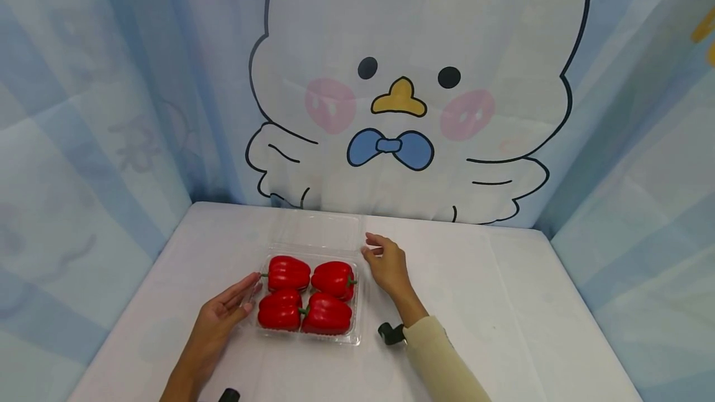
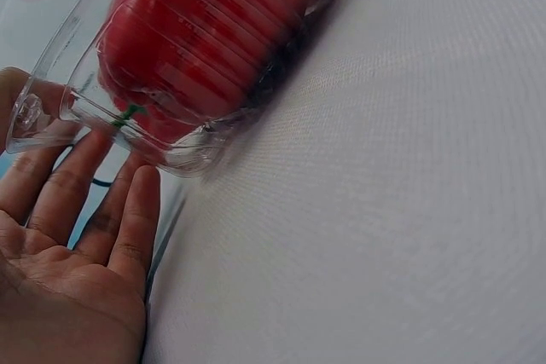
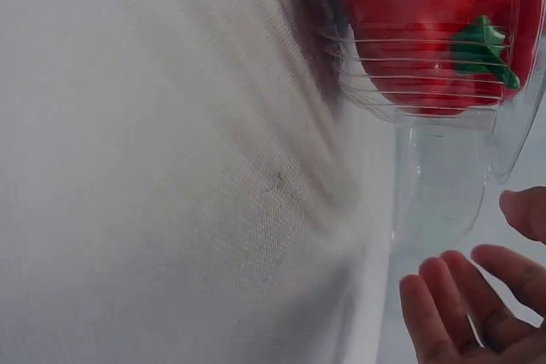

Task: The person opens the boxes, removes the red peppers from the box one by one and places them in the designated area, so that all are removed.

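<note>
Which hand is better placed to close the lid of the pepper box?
Probably the right hand: it is beside the open lid at the back. The left hand is at the left side of the box, farther from the lid.

Hands cropped in both wrist views, clear container too, printed chick cut off at top

The bell peppers look smooth and glossy; the clamshell box clear, shiny, ribbed plastic; the worktop cover matt, woven cloth; the backdrop printed fabric.
</note>
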Demonstrator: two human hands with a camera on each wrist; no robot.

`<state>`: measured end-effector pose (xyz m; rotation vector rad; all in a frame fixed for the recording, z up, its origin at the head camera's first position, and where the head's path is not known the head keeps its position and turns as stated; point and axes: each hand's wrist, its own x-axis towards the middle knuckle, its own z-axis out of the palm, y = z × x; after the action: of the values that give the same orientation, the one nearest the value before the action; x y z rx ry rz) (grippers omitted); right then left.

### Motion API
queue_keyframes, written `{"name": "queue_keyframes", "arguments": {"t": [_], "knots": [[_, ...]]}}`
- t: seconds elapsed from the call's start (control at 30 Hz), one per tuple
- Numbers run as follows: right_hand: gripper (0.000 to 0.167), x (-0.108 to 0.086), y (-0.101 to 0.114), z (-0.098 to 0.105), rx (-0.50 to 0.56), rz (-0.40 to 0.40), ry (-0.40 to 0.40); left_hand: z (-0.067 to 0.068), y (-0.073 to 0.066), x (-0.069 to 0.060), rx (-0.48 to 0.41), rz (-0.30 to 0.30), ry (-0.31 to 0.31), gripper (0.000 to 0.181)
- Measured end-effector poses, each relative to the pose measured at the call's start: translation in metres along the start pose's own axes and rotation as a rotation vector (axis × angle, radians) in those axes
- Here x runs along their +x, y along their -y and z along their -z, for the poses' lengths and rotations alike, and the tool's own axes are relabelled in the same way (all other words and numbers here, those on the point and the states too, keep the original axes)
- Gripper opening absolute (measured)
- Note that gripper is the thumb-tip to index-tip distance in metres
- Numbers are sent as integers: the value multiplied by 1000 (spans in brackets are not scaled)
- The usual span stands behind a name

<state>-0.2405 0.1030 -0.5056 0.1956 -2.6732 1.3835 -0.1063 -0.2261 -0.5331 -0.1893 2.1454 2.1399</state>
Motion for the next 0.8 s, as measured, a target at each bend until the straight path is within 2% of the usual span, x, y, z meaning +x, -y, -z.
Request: {"name": "queue_keyframes", "arguments": {"t": [0.17,0.37,0.63,0.8], "knots": [[49,-8,7,4,23,-2,-48,0,0,1,1,3,0,62],[58,-22,20,9,40,52,-73,0,1,0,7,17,-5,64],[62,-43,32,11,94,132,-37,0,-1,0,6,28,-6,65],[65,-57,38,8,111,131,-1,-1,-1,0,10,29,-3,64]]}}
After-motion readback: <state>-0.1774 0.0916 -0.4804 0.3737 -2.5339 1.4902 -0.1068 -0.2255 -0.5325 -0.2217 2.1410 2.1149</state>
